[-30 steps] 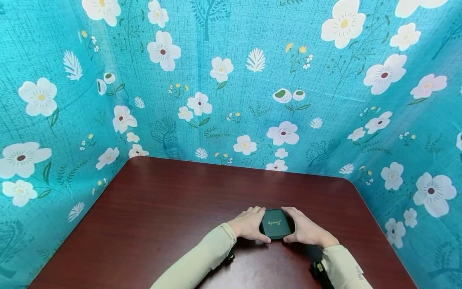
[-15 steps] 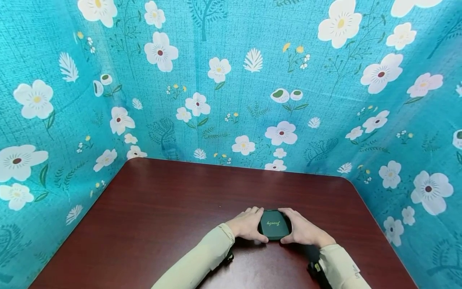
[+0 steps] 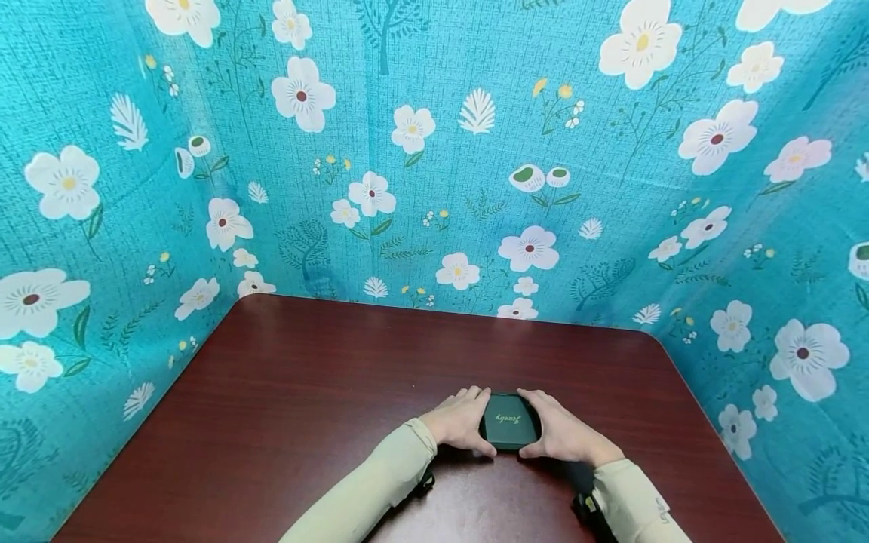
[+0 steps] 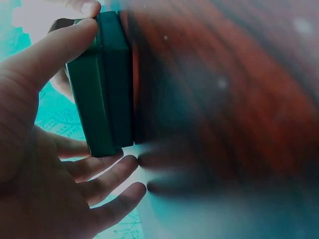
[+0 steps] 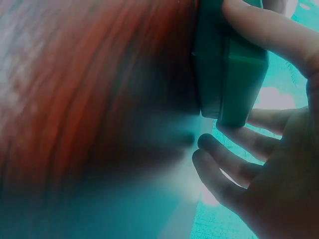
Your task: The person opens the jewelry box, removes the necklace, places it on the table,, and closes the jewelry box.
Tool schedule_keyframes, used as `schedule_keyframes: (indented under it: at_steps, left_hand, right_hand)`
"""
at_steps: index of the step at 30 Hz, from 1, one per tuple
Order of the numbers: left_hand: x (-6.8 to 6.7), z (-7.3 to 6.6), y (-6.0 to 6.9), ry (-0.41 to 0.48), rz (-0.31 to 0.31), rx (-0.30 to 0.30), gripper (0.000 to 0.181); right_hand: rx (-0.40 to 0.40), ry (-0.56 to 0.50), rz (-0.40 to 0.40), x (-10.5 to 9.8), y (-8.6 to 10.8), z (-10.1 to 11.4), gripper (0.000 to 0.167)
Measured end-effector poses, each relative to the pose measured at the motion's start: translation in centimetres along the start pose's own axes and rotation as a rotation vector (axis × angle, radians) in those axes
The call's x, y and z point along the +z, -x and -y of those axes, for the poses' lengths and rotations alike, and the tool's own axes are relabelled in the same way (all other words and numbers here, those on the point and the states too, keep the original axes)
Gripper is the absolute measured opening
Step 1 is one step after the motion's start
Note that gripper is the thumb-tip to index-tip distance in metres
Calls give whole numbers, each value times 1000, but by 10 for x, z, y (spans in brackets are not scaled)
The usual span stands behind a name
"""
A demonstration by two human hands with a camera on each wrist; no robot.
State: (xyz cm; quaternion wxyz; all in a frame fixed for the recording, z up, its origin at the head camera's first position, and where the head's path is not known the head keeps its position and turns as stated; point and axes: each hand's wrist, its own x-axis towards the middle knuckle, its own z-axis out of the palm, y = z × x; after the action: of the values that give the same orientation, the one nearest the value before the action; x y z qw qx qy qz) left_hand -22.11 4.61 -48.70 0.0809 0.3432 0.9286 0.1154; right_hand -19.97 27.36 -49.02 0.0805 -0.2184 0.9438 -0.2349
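Observation:
A dark green box (image 3: 511, 421) with gold lettering on its lid lies on the table between both hands. My left hand (image 3: 460, 422) grips its left side, thumb at the near corner and fingers at the far one. On the right side my right hand (image 3: 562, 428) holds it the same way. In the left wrist view the left thumb presses the edge of the box (image 4: 102, 84), with the lower fingers spread past its end. The right wrist view shows the right thumb on the box (image 5: 229, 64) and fingertips at its far end.
The dark red wooden table (image 3: 305, 377) extends around the hands. A blue floral cloth (image 3: 434, 188) hangs behind it and along both sides. Black straps are at both wrists, below the pale sleeves.
In the head view both hands and the box have shifted slightly left. The camera view has also moved a little. The grip of both hands looks the same.

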Motion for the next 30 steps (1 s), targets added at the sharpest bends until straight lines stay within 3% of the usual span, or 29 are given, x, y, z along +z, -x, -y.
schedule_keyframes:
  at_steps: [9,17,30]
  left_hand:
    - [2,4,2,-4,8,27,105]
    - [0,10,11,23,13,22,102]
    - [2,19,23,35,-7,20,101]
  right_hand:
    - [-9,90,-2,5,-3,6,106]
    - [-34,106,-49,9,-5,13,99]
    - [-55,127,-11,17,-7,23,97]
